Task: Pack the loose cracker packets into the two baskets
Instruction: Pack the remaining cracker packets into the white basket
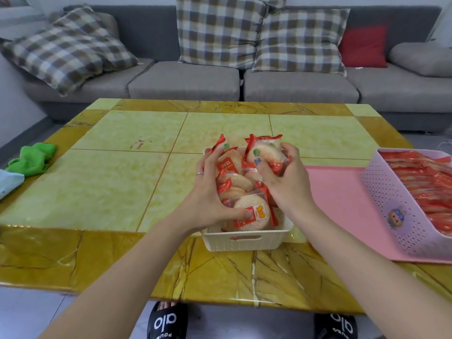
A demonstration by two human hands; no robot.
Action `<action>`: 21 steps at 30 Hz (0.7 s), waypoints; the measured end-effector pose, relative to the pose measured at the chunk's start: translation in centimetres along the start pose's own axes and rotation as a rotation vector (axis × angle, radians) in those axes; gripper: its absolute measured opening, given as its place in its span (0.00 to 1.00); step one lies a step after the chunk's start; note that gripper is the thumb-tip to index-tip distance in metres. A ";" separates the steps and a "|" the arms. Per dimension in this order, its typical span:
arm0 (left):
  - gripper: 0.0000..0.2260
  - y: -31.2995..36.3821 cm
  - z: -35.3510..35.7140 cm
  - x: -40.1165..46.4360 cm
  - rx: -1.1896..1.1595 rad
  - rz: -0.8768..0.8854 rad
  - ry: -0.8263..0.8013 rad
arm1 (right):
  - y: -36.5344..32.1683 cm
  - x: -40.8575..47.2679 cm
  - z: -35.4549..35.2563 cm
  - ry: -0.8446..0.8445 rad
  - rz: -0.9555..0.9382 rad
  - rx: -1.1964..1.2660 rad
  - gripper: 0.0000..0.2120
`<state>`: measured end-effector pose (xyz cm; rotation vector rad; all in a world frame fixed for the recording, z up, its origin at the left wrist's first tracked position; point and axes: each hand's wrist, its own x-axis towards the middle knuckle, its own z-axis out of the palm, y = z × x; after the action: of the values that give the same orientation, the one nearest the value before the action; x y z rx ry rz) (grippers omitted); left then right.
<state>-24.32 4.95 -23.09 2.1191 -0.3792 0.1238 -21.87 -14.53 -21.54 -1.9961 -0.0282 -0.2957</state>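
A white woven basket stands near the table's front edge, heaped with red-and-clear cracker packets. My left hand spans the pile from the left, its fingers curled round several packets and its thumb pressing the nearest one. Above the far end of the basket, my right hand grips a packet. At the right, a lilac perforated basket holds rows of red packets.
The lilac basket sits on a pink tray at the table's right side. A green cloth and a pale blue item lie at the left edge. A grey sofa with plaid cushions runs behind the yellow tiled table.
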 end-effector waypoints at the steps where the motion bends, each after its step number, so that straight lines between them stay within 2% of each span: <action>1: 0.61 -0.1 0.1 0.5 -0.032 -0.010 -0.005 | 0.5 0.5 -0.3 -0.014 0.030 0.033 0.35; 4: 0.59 -0.5 0.0 0.5 -0.110 -0.023 0.013 | 1.1 0.9 -0.9 -0.072 0.147 0.214 0.40; 6: 0.57 -0.6 0.0 0.6 -0.118 -0.023 0.032 | 1.2 1.0 -0.8 -0.084 0.147 0.242 0.43; 8: 0.56 -0.7 0.0 0.8 -0.119 -0.037 0.056 | 1.0 0.7 -0.7 -0.085 0.135 0.209 0.41; 12: 0.51 -0.8 -1.0 1.2 -0.085 -0.109 0.071 | 1.1 1.2 -1.3 -0.038 0.197 0.235 0.28; 15: 0.41 -0.7 -1.7 1.1 -0.091 -0.143 0.134 | 1.3 1.5 -2.1 0.000 0.190 0.238 0.24; 18: 0.32 -0.3 -2.4 1.3 -0.155 -0.155 0.220 | 1.3 1.7 -2.4 -0.016 0.170 0.225 0.25; 21: 0.29 0.0 -2.5 1.3 -0.177 -0.157 0.247 | 1.2 2.0 -2.5 -0.017 0.193 0.230 0.29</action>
<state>-22.89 6.79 -21.40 1.9229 -0.0740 0.2487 -20.27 -17.52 -21.17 -1.7573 0.1142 -0.1438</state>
